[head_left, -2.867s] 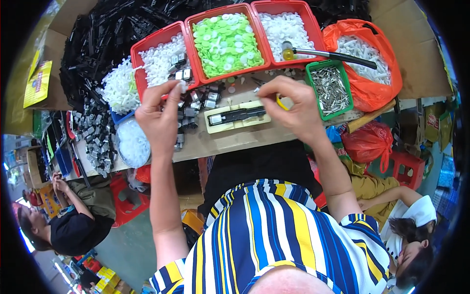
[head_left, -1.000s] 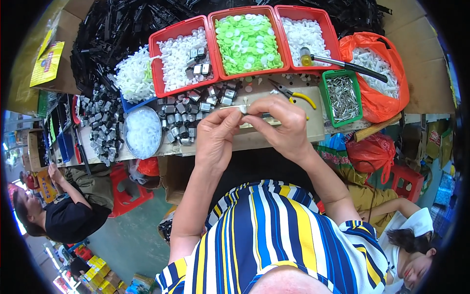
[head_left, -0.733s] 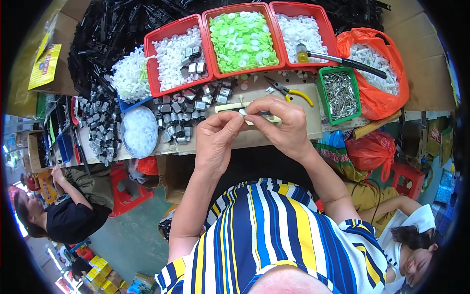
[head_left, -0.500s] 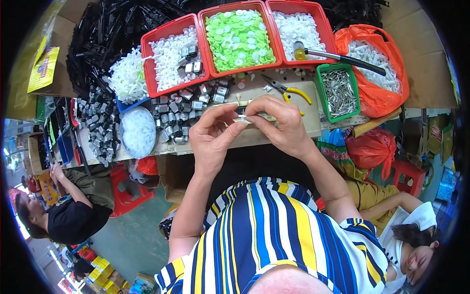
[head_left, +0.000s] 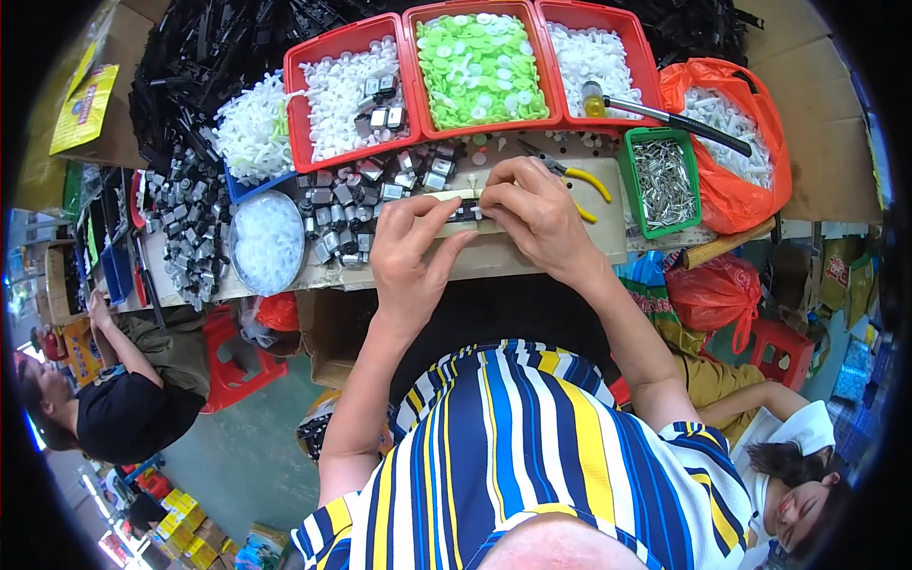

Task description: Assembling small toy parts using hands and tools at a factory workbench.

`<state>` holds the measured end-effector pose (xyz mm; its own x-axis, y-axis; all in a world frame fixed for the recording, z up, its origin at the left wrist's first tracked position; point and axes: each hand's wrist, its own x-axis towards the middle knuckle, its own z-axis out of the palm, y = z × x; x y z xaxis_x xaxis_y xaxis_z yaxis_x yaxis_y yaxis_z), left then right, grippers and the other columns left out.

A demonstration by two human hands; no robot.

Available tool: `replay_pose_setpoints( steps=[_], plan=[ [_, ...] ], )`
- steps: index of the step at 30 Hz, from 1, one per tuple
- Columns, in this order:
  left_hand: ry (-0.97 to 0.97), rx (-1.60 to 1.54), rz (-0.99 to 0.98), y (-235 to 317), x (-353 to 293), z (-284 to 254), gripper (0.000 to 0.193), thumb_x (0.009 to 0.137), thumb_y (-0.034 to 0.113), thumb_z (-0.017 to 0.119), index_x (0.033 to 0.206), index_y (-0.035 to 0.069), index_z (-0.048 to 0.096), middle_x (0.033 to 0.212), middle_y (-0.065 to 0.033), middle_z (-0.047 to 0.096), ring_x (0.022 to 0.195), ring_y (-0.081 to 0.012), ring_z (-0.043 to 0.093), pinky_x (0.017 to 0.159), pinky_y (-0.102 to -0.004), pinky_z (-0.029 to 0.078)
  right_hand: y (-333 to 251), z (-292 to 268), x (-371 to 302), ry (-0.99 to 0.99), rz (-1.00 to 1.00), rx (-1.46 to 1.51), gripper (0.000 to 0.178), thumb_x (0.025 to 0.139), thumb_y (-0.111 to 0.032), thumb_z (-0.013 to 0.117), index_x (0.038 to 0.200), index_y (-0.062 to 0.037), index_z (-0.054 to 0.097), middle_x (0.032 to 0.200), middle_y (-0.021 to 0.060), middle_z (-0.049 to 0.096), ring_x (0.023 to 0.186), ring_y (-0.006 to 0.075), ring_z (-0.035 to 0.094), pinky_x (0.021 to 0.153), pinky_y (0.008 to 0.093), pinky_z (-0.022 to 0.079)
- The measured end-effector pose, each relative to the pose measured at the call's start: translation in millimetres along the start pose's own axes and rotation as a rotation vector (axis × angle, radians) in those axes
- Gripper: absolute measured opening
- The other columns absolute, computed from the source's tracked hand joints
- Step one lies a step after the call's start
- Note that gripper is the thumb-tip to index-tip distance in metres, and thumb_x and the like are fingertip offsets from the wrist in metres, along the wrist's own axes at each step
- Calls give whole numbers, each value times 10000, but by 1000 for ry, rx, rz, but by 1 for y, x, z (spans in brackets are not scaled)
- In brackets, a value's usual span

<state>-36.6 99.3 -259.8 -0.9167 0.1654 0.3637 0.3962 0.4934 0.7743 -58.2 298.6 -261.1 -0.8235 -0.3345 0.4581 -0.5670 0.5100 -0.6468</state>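
Frame centre: elongated black plastic part in a cream rectangular block; left hand, thumb and forefinger wide; right hand, fingers narrow over the part, grip hidden; firm seating likely wants block steadied, pressure straight

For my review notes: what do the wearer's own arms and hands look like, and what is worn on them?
The left hand and right hand are bare, with no gloves; no watch or bracelet shows on either wrist. Both forearms are uncovered. The short left sleeve and right sleeve carry navy, white, yellow and blue stripes, matching the shirt.
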Motion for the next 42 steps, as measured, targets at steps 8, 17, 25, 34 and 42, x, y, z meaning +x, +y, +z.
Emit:
replay_pose_setpoints(
  steps=[8,17,25,34,42],
  plan=[
    [-41,306,274,-17,-10,7,340,741,89,801,1074,75,732,1048,-85,619,1022,-302,587,826,-416,498,3,13,3,-34,0,-61,117,791,-34,722,876,-13,644,966,118,594,890,309,596,751,408,479],
    [-88,367,305,-21,-13,8,338,767,126,803,1095,93,730,1115,-84,613,1067,-293,581,854,-409,490,11,12,4,-84,11,-35,99,817,-58,703,878,-28,632,995,107,588,919,310,592,771,413,477],
    [-94,384,344,-22,-12,10,332,774,121,804,1092,69,723,1138,-95,608,1065,-296,582,849,-406,491,10,7,7,-185,-6,-84,67,861,-97,641,917,-61,642,1024,61,577,1009,255,577,800,400,424],
    [-105,354,361,-20,-10,10,329,780,118,791,1087,39,702,1111,-102,598,1060,-291,582,821,-403,492,7,1,12,-234,-19,-124,111,827,-77,699,918,-68,636,1010,57,582,977,259,587,806,395,437],
    [-95,380,408,-22,-12,9,351,784,116,781,1114,35,692,1115,-105,598,1067,-293,580,821,-401,491,2,5,9,-206,-21,-182,51,851,-87,637,895,-63,635,1002,59,581,1001,259,583,854,399,433]
  ],
)
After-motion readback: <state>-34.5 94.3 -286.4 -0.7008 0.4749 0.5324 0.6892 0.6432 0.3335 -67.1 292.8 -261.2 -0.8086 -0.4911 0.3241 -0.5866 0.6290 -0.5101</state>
